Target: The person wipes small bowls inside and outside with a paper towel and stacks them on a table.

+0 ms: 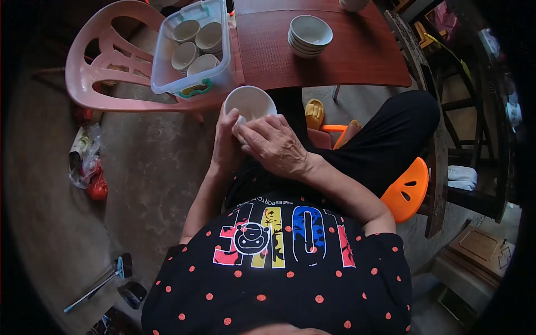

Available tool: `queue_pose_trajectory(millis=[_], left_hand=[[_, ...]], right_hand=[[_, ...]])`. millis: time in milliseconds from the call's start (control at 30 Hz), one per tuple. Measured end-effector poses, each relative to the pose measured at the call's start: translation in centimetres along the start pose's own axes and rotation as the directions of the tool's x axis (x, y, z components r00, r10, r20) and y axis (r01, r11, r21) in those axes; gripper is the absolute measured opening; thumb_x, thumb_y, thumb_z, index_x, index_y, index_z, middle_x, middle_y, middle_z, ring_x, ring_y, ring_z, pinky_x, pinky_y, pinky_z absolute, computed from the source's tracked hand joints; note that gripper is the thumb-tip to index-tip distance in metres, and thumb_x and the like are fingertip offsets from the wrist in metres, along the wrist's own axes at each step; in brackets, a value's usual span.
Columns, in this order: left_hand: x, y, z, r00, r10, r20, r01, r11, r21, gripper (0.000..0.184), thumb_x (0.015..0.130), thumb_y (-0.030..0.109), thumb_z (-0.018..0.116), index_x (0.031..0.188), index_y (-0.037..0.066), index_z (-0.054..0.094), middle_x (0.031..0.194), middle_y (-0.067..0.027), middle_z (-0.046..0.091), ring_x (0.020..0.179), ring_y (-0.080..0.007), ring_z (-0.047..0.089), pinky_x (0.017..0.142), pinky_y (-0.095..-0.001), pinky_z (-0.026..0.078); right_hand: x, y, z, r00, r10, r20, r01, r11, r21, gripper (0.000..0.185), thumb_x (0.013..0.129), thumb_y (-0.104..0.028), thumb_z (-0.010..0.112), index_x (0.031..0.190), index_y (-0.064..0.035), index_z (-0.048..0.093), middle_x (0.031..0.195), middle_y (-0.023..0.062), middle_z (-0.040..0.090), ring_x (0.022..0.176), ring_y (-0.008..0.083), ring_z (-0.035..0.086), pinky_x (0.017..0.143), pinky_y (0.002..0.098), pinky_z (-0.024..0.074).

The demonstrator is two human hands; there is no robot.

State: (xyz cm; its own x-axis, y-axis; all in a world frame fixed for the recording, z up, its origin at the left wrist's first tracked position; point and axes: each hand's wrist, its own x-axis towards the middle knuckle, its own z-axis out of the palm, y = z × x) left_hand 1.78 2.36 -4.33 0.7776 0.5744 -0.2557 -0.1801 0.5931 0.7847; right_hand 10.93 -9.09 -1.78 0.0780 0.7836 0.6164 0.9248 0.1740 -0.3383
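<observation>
A white bowl (251,101) is tilted over my lap, its open mouth facing up toward me. My left hand (226,142) grips the bowl's left side, with the thumb at the near rim. The bent fingers of my right hand (273,144) press against the near rim, close to the left thumb. Something small and white (240,121) shows between the two hands; I cannot tell whether it is cloth or part of the bowl. On the table ahead stands a stack of white bowls (310,34).
A clear plastic bin (162,81) holding several stacked cups or bowls rests on a pink chair (89,84). The reddish-brown table (363,56) lies ahead. An orange stool (406,192) is at my right, yellow slippers (314,113) below, and bags (96,181) lie on the floor.
</observation>
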Motion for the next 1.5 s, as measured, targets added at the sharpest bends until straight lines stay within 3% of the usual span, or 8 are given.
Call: queue_pose_trajectory(millis=[500,667,800,1033,1100,1267,1433,1500], left_hand=[[-1.7,1.2,0.0,0.943,-0.109,0.314,0.004,0.948,0.317,0.061,0.076,0.032,0.062,0.126,0.001,0.043,0.114,-0.0075,0.053,0.105,-0.0163,0.051,0.090,-0.0310,0.041],[-1.8,3.2,1.7,0.959,0.077,0.273,-0.202,0.862,0.466,0.071,0.062,0.026,0.064,0.126,0.005,0.043,0.113,-0.0084,0.052,0.104,-0.0185,0.052,0.090,-0.0322,0.042],[-1.1,1.9,1.3,0.953,0.160,0.256,-0.258,0.873,0.413,0.071,0.062,0.028,0.062,0.127,0.006,0.043,0.115,-0.0102,0.052,0.104,-0.0195,0.052,0.090,-0.0329,0.042],[-2.1,2.4,2.0,0.949,-0.008,0.317,-0.172,0.827,0.536,0.069,0.062,0.026,0.063,0.126,0.006,0.045,0.110,-0.0092,0.054,0.101,-0.0195,0.054,0.088,-0.0325,0.043],[-2.2,2.5,2.3,0.945,0.102,0.312,-0.256,0.824,0.506,0.069,0.061,0.022,0.062,0.126,0.008,0.045,0.113,-0.0102,0.052,0.104,-0.0207,0.053,0.090,-0.0343,0.043],[-1.5,1.4,1.8,0.928,0.266,0.262,-0.367,0.782,0.505,0.070,0.062,0.022,0.060,0.128,0.010,0.043,0.117,-0.0106,0.050,0.108,-0.0224,0.051,0.093,-0.0359,0.042],[-1.5,1.7,1.7,0.960,0.135,0.244,-0.212,0.922,0.324,0.070,0.063,0.024,0.062,0.127,0.005,0.044,0.116,-0.0097,0.052,0.107,-0.0209,0.052,0.093,-0.0332,0.041],[-1.4,2.2,1.2,0.948,0.024,0.319,-0.174,0.875,0.453,0.069,0.063,0.026,0.064,0.126,0.003,0.046,0.115,-0.0091,0.053,0.106,-0.0195,0.052,0.092,-0.0316,0.041]], right_hand=[[2.2,2.7,-3.5,0.970,-0.231,0.082,0.232,0.972,-0.014,0.055,0.068,-0.004,0.064,0.122,-0.0062,0.053,0.109,0.0103,0.056,0.090,0.0239,0.056,0.082,0.0353,0.0492],[0.6,4.5,-2.2,0.969,0.243,0.033,-0.245,0.945,0.218,0.025,0.083,-0.007,0.059,0.106,-0.0027,0.056,0.097,0.0145,0.058,0.087,0.0300,0.057,0.076,0.0373,0.0473],[-0.4,3.8,-3.2,0.740,0.523,0.424,-0.660,0.688,0.303,0.017,0.091,-0.011,0.052,0.104,-0.0016,0.055,0.095,0.0165,0.057,0.085,0.0307,0.058,0.074,0.0366,0.0462],[0.0,4.9,-3.0,0.989,0.104,0.102,-0.095,0.992,-0.086,0.017,0.086,-0.020,0.057,0.090,-0.0042,0.052,0.079,0.0124,0.058,0.074,0.0267,0.061,0.067,0.0353,0.0512],[-0.8,4.1,-2.2,0.750,0.601,0.277,-0.648,0.752,0.120,0.031,0.092,-0.034,0.050,0.089,-0.0033,0.051,0.075,0.0153,0.062,0.068,0.0306,0.063,0.062,0.0389,0.0512],[-2.8,3.3,-0.5,0.480,0.485,0.731,-0.853,0.065,0.517,0.051,0.094,-0.047,0.042,0.092,-0.0001,0.062,0.063,0.0134,0.058,0.060,0.0216,0.059,0.056,0.0331,0.0451],[-1.2,3.7,-1.1,0.798,0.574,0.184,-0.583,0.812,-0.005,0.035,0.089,-0.038,0.054,0.081,-0.0034,0.058,0.071,0.0165,0.063,0.068,0.0302,0.064,0.055,0.0360,0.0501],[-0.3,4.8,-2.1,0.974,0.223,0.030,-0.218,0.969,-0.115,0.027,0.087,-0.030,0.059,0.078,-0.0057,0.052,0.064,0.0117,0.057,0.062,0.0275,0.062,0.051,0.0362,0.0482]])
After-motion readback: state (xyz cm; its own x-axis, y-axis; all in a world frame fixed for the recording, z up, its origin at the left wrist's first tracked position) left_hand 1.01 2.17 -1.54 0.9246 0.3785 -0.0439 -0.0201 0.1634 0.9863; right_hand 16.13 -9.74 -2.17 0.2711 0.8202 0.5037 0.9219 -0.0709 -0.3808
